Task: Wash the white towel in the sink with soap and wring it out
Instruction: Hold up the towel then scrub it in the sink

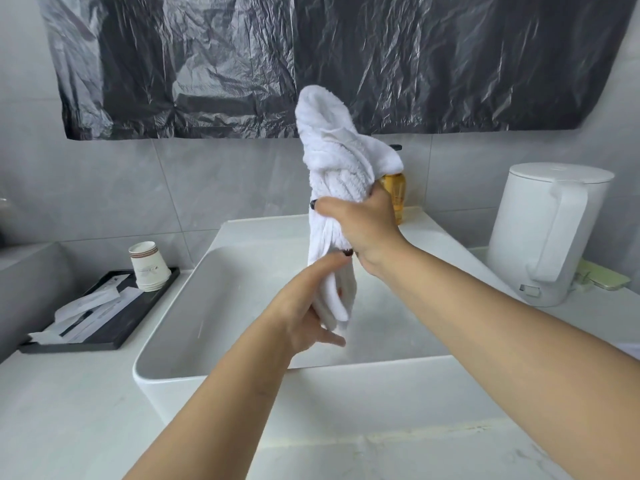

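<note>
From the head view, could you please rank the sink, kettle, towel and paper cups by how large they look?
1. Sink, clearly largest.
2. Kettle and towel look alike in extent; the towel, held up by the left hand and right hand, is partly hidden, so I won't rank them.
3. Paper cups, smallest.

Bright, even indoor light, soft faint shadows, glare on black plastic sheet (311,64), wide-angle bending at edges, mostly sharp
</note>
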`<state>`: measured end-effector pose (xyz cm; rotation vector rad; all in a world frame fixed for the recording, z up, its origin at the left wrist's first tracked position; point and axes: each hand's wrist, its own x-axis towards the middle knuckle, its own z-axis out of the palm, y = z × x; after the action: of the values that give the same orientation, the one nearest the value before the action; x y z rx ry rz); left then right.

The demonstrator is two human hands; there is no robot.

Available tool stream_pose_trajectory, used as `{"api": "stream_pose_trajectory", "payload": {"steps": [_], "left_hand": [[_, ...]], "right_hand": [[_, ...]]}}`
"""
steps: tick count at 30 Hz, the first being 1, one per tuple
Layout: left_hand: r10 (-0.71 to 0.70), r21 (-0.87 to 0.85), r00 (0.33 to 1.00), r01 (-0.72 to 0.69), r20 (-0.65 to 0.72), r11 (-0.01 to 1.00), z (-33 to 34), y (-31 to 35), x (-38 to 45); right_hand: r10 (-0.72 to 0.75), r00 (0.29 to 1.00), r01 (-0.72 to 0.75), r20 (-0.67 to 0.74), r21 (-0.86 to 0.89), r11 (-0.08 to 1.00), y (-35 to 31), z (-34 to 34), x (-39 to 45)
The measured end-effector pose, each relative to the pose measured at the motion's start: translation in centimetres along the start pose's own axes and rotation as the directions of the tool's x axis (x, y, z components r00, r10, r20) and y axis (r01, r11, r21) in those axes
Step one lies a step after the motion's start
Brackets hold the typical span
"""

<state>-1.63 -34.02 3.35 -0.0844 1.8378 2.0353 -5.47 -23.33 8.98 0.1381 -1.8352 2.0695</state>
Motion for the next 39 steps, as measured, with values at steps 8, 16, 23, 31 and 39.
{"api": "stream_pose_trajectory", "payload": {"steps": [8,16,23,31,39], "left_hand": [[0.149,-0.531,0.981,-0.063,0.122,0.845,0.1,-0.6,-0.9],[0.181,-0.707,0.977,-0.205,-0.111,0.677,-0.9,-0.1,-0.7],[0.121,-0.785,0.957,-0.285,-0.263,0.550,-1.9,-0.8,0.3],[0.031,-0.743,0.974,-0.191,-0.223,0.642,-1.6,-0.8,-0.1],[0.273,-0.753,0.923,-0.380,-0.271,0.537,-1.6,-1.7,0.9]], "right_hand": [[0.207,0.978,-0.189,-0.007,0.383,0.904,0.7,1.8,-0.7],[0.260,0.964,-0.227,-0.054,0.341,0.912,1.1,1.6,-1.1],[0.147,0.982,-0.156,-0.117,-0.073,0.985,3.2,3.0,-3.1],[-0.103,0.994,0.084,-0.029,-0.382,0.920,4.0,2.9,-4.9],[-0.183,0.977,0.213,0.111,-0.476,0.853,4.0,4.9,-7.1]]}}
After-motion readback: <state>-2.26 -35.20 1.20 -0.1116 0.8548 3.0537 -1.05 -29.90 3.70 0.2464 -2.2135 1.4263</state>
